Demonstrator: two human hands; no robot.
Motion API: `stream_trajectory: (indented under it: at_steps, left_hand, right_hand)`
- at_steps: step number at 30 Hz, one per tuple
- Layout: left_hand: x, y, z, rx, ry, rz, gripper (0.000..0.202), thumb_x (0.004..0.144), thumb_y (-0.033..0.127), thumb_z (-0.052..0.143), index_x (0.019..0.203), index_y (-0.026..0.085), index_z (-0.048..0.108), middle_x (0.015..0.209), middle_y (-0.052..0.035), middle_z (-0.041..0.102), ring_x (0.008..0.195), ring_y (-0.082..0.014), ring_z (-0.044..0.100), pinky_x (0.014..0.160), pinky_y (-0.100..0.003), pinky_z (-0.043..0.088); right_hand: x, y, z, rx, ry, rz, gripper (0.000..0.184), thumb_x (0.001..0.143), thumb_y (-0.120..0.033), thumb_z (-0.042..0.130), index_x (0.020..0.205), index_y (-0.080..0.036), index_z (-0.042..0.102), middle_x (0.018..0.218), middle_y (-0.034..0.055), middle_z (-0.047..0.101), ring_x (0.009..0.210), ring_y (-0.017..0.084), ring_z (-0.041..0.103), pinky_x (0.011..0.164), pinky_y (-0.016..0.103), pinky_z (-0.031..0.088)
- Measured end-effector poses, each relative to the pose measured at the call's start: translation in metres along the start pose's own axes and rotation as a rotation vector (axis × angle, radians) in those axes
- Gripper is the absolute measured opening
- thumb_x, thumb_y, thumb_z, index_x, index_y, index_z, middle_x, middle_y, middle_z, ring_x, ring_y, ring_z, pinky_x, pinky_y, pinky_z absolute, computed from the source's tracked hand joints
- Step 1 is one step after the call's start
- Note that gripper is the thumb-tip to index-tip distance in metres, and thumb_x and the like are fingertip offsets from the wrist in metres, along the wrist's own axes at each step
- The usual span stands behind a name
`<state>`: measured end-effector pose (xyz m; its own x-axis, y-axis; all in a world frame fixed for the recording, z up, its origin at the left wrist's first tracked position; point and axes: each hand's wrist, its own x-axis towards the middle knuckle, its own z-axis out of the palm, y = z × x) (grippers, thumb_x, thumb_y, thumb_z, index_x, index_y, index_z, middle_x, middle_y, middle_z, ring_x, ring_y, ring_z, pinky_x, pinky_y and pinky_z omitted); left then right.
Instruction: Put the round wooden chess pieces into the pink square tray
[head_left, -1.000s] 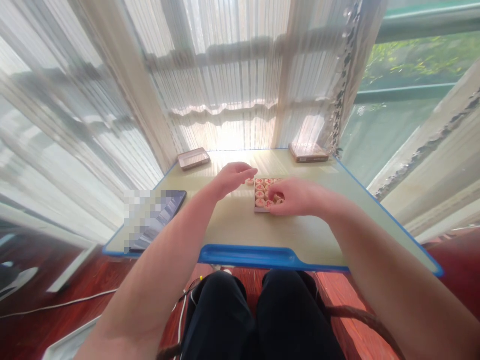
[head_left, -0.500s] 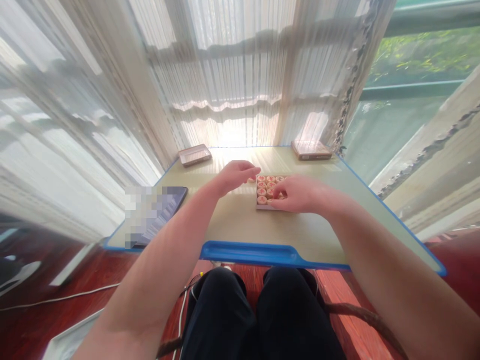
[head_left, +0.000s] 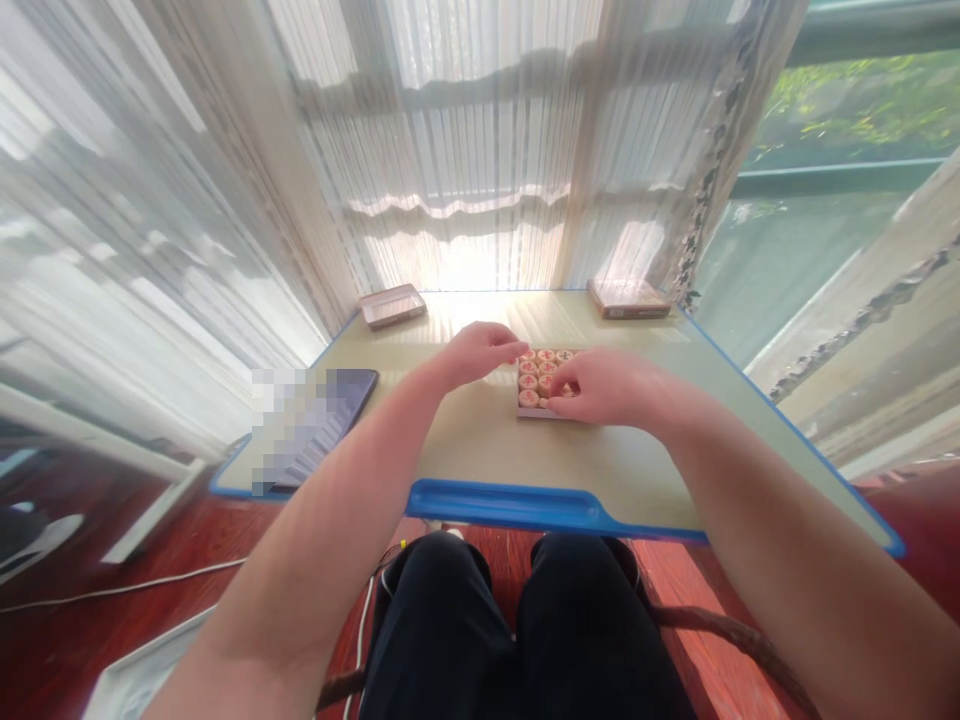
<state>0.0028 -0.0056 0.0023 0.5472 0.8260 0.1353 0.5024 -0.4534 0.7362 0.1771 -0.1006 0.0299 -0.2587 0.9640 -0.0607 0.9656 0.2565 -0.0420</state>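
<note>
A shallow box (head_left: 531, 412) of round wooden xiangqi pieces (head_left: 529, 382) with red characters sits on the pale tabletop. My right hand (head_left: 611, 388) lies over the right part of the box. Its thumb and fingers are curled together at a xiangqi piece in the front row, which they mostly hide. At the far left corner of the box is my left hand (head_left: 486, 352), with its fingers drawn together and the tips touching or just above that corner. Whatever is between those fingertips is hidden.
A shallow open box lid (head_left: 393, 306) lies at the far left of the table (head_left: 480, 440), and a flat box (head_left: 628, 298) at the far right. A dark tablet-like device (head_left: 352, 400), partly blurred out, rests at the left edge. A blue tray groove (head_left: 502, 503) runs along the front.
My left hand has shifted slightly right, onto the box corner. A pale round piece seen under its fingers is now out of sight. My right hand stays almost still; the view has shifted slightly.
</note>
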Motion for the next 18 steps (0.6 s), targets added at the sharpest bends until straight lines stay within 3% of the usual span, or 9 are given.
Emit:
stream_trajectory:
  at_steps: [6, 13, 18]
  left_hand:
    - [0.001, -0.001, 0.001, 0.053, 0.025, 0.052, 0.033, 0.075, 0.044, 0.056, 0.069, 0.013, 0.065, 0.06, -0.0002, 0.054, 0.055, -0.0095, 0.042, 0.052, -0.024, 0.031]
    - [0.002, -0.002, -0.001, 0.028, 0.109, 0.059, 0.031, 0.076, 0.041, 0.053, 0.069, 0.013, 0.065, 0.061, -0.001, 0.057, 0.054, -0.0097, 0.044, 0.051, -0.024, 0.032]
    - [0.006, -0.013, -0.002, 0.308, 0.181, 0.136, 0.029, 0.078, 0.037, 0.049, 0.07, 0.015, 0.067, 0.065, -0.002, 0.059, 0.061, -0.0131, 0.049, 0.06, -0.027, 0.038]
  right_hand:
    - [-0.003, 0.0, -0.001, 0.046, 0.042, -0.069, 0.033, 0.076, -0.039, 0.045, 0.059, -0.021, 0.065, 0.053, -0.0007, 0.053, 0.048, 0.01, 0.036, 0.048, 0.027, 0.021]
    - [0.002, 0.003, 0.002, 0.032, 0.011, -0.05, 0.031, 0.075, -0.037, 0.046, 0.064, -0.021, 0.071, 0.057, 0.0009, 0.06, 0.051, 0.012, 0.043, 0.049, 0.028, 0.023]
    - [-0.004, 0.002, -0.004, 0.114, 0.087, 0.013, 0.027, 0.068, -0.028, 0.048, 0.074, -0.024, 0.074, 0.061, 0.0, 0.064, 0.053, 0.011, 0.045, 0.05, 0.026, 0.025]
